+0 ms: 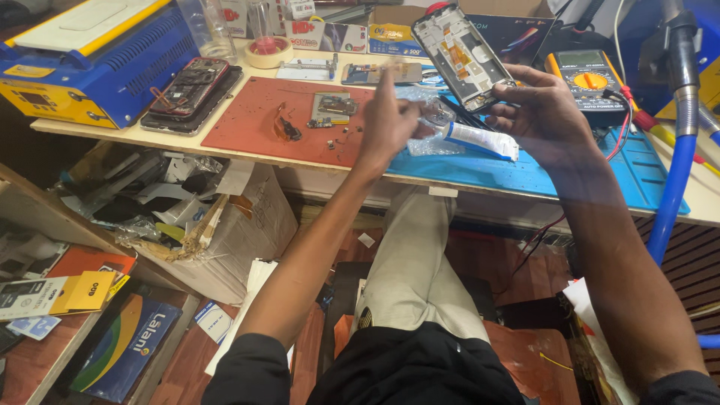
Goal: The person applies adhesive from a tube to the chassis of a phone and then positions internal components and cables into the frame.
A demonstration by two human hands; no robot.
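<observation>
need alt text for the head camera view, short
Seen from above, a person's right hand holds an opened phone frame over a cluttered repair bench, while the left hand, blurred, is raised beside it. A white tube lies on the blue mat below.

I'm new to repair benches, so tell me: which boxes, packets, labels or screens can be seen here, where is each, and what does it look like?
Multimeter: back right of the bench, yellow case, grey screen, orange dial.
Blue machine: back left, boxy, yellow front panel with a small display.
Small boxes: back edge, flat, red, white and yellow.
White tube: on the blue mat, below the right hand, blue label.
Yellow packet: lower-left shelf, flat.
</observation>
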